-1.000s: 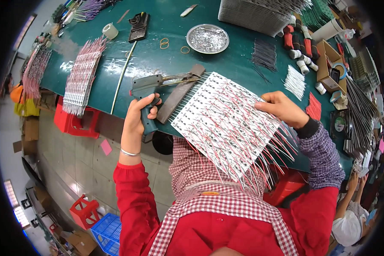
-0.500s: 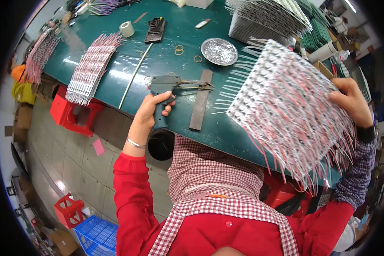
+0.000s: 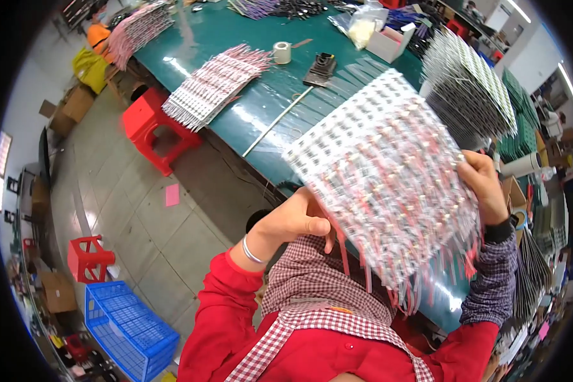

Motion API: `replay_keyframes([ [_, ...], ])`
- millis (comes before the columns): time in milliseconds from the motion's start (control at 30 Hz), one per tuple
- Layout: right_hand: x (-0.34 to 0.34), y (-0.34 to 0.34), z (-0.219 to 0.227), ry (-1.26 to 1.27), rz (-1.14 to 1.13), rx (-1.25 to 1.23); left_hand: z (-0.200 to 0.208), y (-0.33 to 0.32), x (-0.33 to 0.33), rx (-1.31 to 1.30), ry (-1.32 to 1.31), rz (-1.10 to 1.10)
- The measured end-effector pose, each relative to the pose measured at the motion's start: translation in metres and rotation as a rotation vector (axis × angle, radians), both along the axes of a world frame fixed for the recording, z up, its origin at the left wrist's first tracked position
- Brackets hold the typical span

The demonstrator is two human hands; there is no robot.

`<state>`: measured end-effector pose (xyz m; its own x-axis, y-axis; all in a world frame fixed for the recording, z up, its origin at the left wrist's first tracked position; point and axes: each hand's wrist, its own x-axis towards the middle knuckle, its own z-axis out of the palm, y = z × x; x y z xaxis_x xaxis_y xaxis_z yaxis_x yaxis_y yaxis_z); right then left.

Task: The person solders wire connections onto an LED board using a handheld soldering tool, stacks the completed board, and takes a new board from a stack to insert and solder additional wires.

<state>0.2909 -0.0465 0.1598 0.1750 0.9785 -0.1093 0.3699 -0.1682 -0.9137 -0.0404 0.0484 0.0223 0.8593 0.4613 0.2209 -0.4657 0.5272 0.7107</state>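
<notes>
Centre-right of frame: both hands are holding up a large flat panel of wired LED strips [image 3: 388, 184], white strips with red and white leads hanging off its lower edge. The panel is tilting above the near edge of the green worktable [image 3: 235, 38], hiding much of the table behind it.

Left hand [image 3: 296, 219], centre of frame, is closing around the panel's lower left edge, thumb lying across the front, fingers curling out of sight behind; a thin bracelet is sitting on the wrist.

Right hand [image 3: 484, 184], right of frame, is gripping the panel's right edge, fingers wrapping over it, patterned sleeve below.

Upper centre: a second stack of similar strips [image 3: 213, 83] is lying on the table, with a tape roll [image 3: 282, 52] just beyond it and a long thin rod [image 3: 277, 121] lying diagonally nearby. Upper right: another fanned stack of panels [image 3: 471, 89] is standing behind the held one.

Left of frame: a red plastic stool [image 3: 153, 124] is standing on the tiled floor beside the table; lower left, a blue crate [image 3: 130, 328].
</notes>
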Motion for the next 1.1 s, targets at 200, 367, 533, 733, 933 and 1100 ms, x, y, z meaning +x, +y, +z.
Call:
replay_keyframes([
  [200, -0.032, 0.078, -0.015, 0.053, 0.223, 0.106, 0.015, 0.014, -0.034, -0.159, 0.106, 0.573],
  [367, 0.008, 0.102, -0.007, -0.302, 0.023, 0.393, 0.008, 0.107, -0.081, -0.338, -0.109, 0.789],
  [533, 0.082, 0.098, -0.015, -1.246, -0.297, 0.723, -0.031, 0.252, -0.116, -0.194, -0.075, 1.047],
  [733, 0.154, 0.079, -0.039, -1.459, -0.378, 0.596, -0.137, 0.369, -0.131, -0.149, 0.077, 1.032],
  [933, 0.167, 0.075, -0.029, -1.388, -0.380, 0.673, -0.128, 0.319, -0.116, 0.399, 0.381, 0.919],
  [1100, 0.170, 0.083, -0.017, -1.409, -0.375, 0.581, -0.065, 0.193, -0.032, 0.235, 0.497, 0.842],
])
